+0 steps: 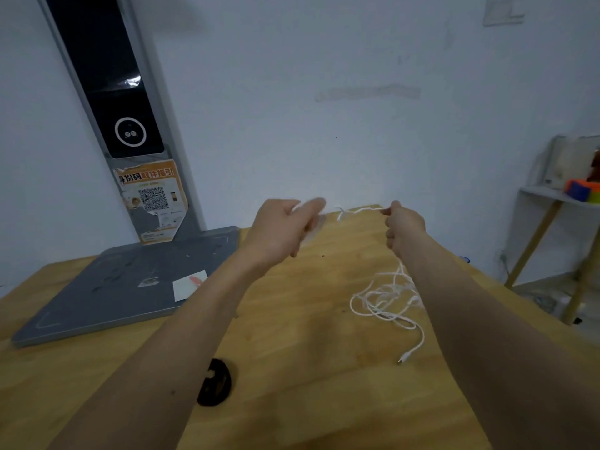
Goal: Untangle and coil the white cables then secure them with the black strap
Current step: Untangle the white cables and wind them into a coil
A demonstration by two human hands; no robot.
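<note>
Honestly, the white cable (386, 298) looks light and floppy; left hand (282, 227) and right hand (404, 227) both pinch it, so grab near the plug (404, 357).

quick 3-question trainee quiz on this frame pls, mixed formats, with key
1. True or false: the black strap is already wrapped round the white cables.
2. Multiple choice: where does the strap lie? A) on the wooden table, beside the left forearm; B) on the grey stand base; C) in the right hand.
3. Fill in: the stretch of cable raised above the table runs between the left hand and the ____ hand.

Key: 1 false, since the strap lies apart from the tangle. 2 A. 3 right; both hands pinch it, though the left one is motion-blurred.
</note>
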